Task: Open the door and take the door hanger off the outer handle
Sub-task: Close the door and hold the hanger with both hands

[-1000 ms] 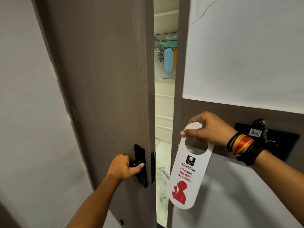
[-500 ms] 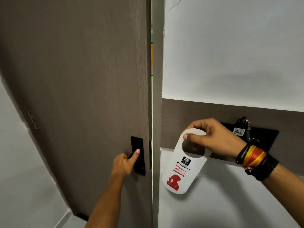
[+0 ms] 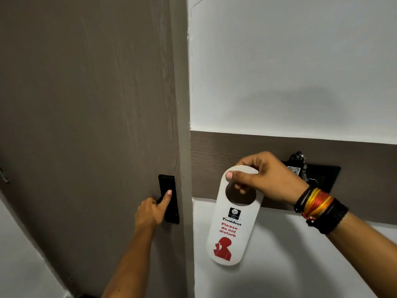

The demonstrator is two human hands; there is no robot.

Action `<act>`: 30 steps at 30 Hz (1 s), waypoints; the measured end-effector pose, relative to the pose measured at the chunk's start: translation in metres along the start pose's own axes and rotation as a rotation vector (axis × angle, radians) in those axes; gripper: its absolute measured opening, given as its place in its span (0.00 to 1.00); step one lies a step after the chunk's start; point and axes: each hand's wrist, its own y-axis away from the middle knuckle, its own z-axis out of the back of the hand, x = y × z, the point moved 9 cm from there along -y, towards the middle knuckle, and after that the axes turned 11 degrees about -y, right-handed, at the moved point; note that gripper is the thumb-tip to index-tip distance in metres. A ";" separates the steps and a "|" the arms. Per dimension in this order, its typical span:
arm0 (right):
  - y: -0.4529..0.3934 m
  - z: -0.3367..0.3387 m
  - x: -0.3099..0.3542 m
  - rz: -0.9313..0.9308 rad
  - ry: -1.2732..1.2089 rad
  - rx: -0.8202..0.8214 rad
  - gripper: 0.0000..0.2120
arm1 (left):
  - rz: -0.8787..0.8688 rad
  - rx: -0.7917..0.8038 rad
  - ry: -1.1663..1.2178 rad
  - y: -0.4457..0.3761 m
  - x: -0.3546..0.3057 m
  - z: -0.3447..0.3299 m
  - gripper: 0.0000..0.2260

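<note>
The brown wooden door (image 3: 86, 115) fills the left half of the view and sits flush in its frame, with no gap showing. My left hand (image 3: 151, 212) is shut on the black inner door handle (image 3: 169, 198), thumb resting on its plate. My right hand (image 3: 266, 179) pinches the top loop of the white door hanger (image 3: 233, 231), which reads "Please do not disturb" with a red figure. The hanger dangles free in front of the wall, right of the door frame.
A brown wooden band (image 3: 214, 151) runs across the white wall (image 3: 290, 72) to the right. On it a black holder (image 3: 322, 177) carries a key tag, just behind my right hand. The door frame (image 3: 183, 125) stands between both hands.
The door has swung from ajar to flush with its frame; the gap showing the room outside is gone. My left hand stayed on the handle and my right kept holding the hanger.
</note>
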 end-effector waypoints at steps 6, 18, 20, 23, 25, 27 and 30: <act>-0.004 0.003 -0.008 -0.018 -0.043 0.004 0.11 | -0.022 -0.055 -0.042 -0.004 -0.009 0.002 0.33; -0.027 -0.023 -0.007 0.002 -0.104 0.059 0.12 | -0.380 -0.117 -0.652 -0.014 -0.054 0.036 0.36; -0.028 -0.032 -0.005 0.009 -0.113 0.065 0.12 | -0.392 -0.110 -0.681 -0.013 -0.055 0.035 0.37; -0.027 -0.040 -0.006 0.007 -0.139 0.058 0.12 | -0.402 -0.108 -0.694 -0.012 -0.057 0.036 0.39; -0.027 -0.044 -0.006 0.000 -0.135 0.043 0.11 | -0.387 -0.096 -0.698 -0.009 -0.057 0.040 0.40; -0.027 -0.049 -0.006 -0.013 -0.124 0.036 0.09 | -0.356 -0.060 -0.662 -0.004 -0.055 0.042 0.41; -0.028 -0.058 -0.011 -0.027 -0.115 0.010 0.08 | -0.309 -0.063 -0.541 0.015 -0.055 0.053 0.37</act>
